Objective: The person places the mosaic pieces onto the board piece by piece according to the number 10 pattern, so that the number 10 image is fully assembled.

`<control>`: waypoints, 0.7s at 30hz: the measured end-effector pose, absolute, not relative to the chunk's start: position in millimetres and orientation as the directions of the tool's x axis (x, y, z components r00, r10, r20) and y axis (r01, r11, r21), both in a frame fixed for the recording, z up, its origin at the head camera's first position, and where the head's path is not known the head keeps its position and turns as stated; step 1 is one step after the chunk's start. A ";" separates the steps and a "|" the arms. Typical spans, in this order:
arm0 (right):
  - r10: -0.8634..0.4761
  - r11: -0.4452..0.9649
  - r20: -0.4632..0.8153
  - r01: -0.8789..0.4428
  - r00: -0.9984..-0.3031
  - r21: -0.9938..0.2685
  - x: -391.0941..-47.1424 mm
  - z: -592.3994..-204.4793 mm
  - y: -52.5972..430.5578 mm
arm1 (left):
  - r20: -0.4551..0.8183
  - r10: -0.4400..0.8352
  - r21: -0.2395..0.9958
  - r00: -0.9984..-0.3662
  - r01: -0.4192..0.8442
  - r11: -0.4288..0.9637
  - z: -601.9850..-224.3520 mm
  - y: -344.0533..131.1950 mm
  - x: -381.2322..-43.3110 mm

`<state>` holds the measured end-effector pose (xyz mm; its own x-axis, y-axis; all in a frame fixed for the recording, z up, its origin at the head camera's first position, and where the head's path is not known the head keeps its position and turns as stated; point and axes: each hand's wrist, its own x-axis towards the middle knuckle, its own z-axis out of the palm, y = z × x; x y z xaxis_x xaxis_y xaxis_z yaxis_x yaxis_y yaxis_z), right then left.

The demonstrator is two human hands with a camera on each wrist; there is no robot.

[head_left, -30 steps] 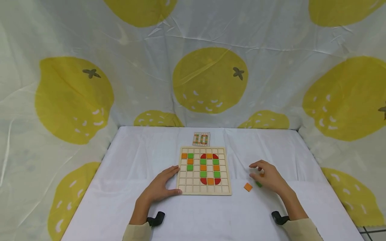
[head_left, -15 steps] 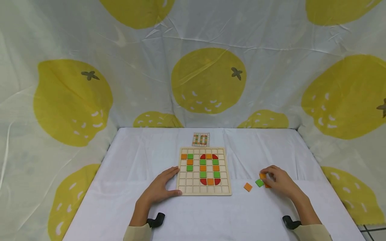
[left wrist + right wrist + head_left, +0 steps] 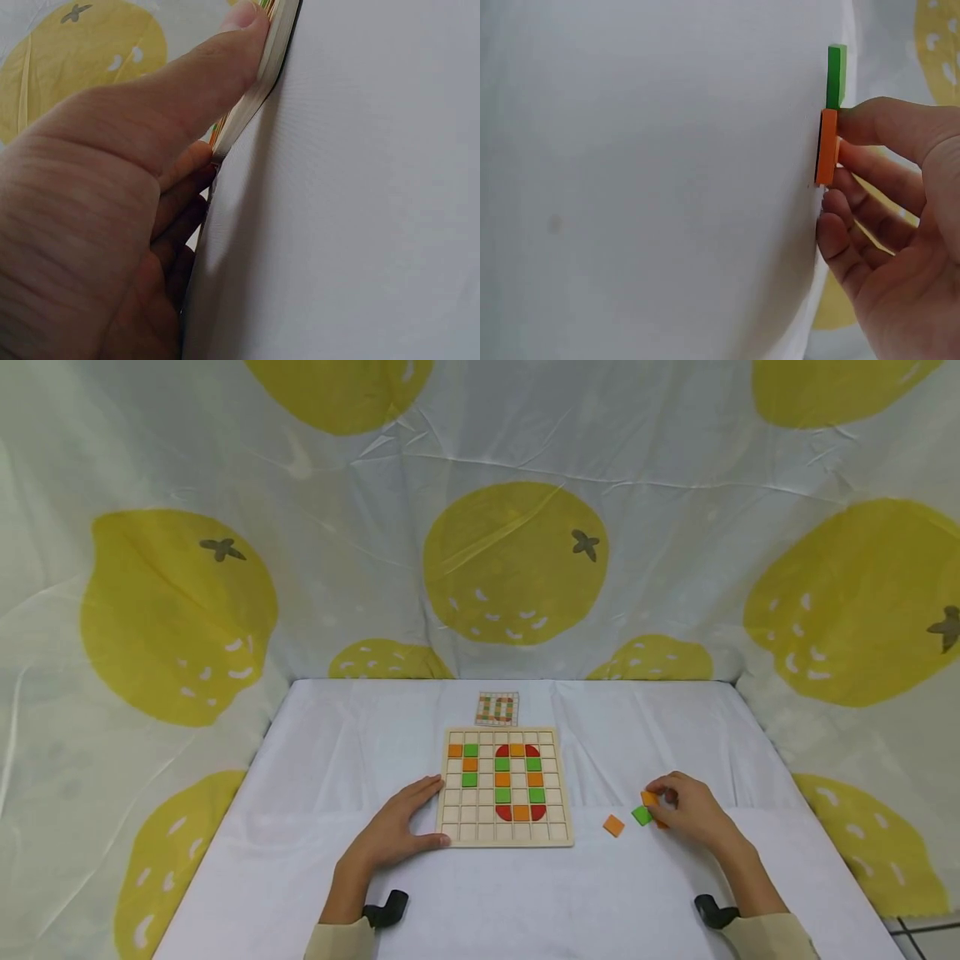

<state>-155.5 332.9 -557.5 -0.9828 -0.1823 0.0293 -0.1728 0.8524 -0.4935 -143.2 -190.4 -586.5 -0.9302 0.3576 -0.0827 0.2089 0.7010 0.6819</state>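
A wooden grid board [image 3: 465, 835] lies on the table, with orange, green and red tiles set in some of its squares. My left hand [image 3: 395, 828] rests along its left side, fingers and thumb extended against the edge; the left wrist view shows the thumb [image 3: 217, 60] on the rim. To the board's right, my right hand [image 3: 693, 810] pinches an orange square tile [image 3: 648, 797] between thumb and fingers. Just beneath that hand lie a green tile [image 3: 642, 816] and a second orange tile [image 3: 826, 146], partly hidden by the hand in the head view. Another orange tile [image 3: 613, 826] lies nearer the board.
A small pattern card [image 3: 497, 708] showing a similar coloured grid lies behind the board. White cloth covers the table [image 3: 480, 902], and a lemon-print curtain [image 3: 517, 564] rises along its back and sides.
My right hand has moved a little right and its fingers have come together on an orange tile, uncovering the green one. The left hand stays at the board's edge.
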 end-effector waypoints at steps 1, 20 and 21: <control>-0.177 0.854 0.027 -0.167 -0.984 -0.492 -155.9 -557.1 331.8 | -0.082 0.359 0.683 -0.930 0.210 0.700 -586.3 -190.4 -143.4; -0.182 0.832 0.059 -0.186 -0.981 -0.523 -165.6 -547.3 312.7 | -0.051 0.379 0.666 -0.924 0.251 0.702 -585.4 -192.0 -144.3; -0.184 0.828 0.064 -0.190 -0.981 -0.528 -166.4 -547.4 309.1 | -0.055 0.380 0.665 -0.923 0.251 0.704 -585.6 -192.1 -144.2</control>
<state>-166.4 309.1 -547.4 -0.9808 -0.1840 0.0639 -0.1897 0.8277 -0.5281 -144.2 -192.1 -585.6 -0.9233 0.3803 -0.0547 0.2506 0.7039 0.6646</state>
